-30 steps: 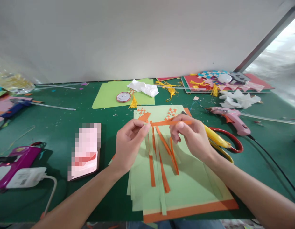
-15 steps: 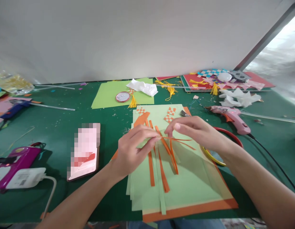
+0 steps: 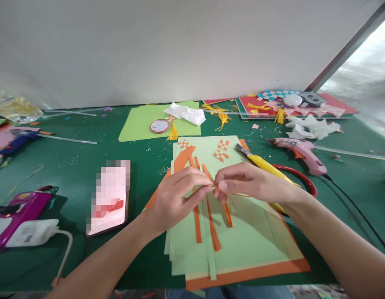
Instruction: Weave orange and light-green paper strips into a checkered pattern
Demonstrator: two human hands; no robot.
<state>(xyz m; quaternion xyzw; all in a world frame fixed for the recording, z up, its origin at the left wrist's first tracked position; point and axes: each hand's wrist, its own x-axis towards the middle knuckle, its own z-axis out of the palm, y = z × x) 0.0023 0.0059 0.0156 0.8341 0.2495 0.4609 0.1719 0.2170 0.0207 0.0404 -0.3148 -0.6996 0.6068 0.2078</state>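
Observation:
Over the pale green paper (image 3: 254, 245), my left hand (image 3: 182, 191) pinches a thin orange strip between thumb and fingers. My right hand (image 3: 245, 181) meets it fingertip to fingertip, its fingers closed on the same strip, whose end (image 3: 242, 194) shows beneath the palm. Loose orange strips (image 3: 197, 224) and a light green strip (image 3: 212, 257) lie below the hands. Small orange and white woven pieces (image 3: 221, 155) rest near the top of the paper. Yellow-handled pliers or cutters (image 3: 263, 165) lie partly under my right wrist.
A phone (image 3: 111, 199) and a purple power strip (image 3: 24, 211) lie to the left. At the right is a pink glue gun (image 3: 301, 151) with its cable. Farther back are a round tin (image 3: 160, 126), white tissue (image 3: 187, 113) and yellow tassels (image 3: 222, 119).
My right hand has moved down and left to my left hand, and its fingers have closed on the strip. More of the yellow-handled tool now shows.

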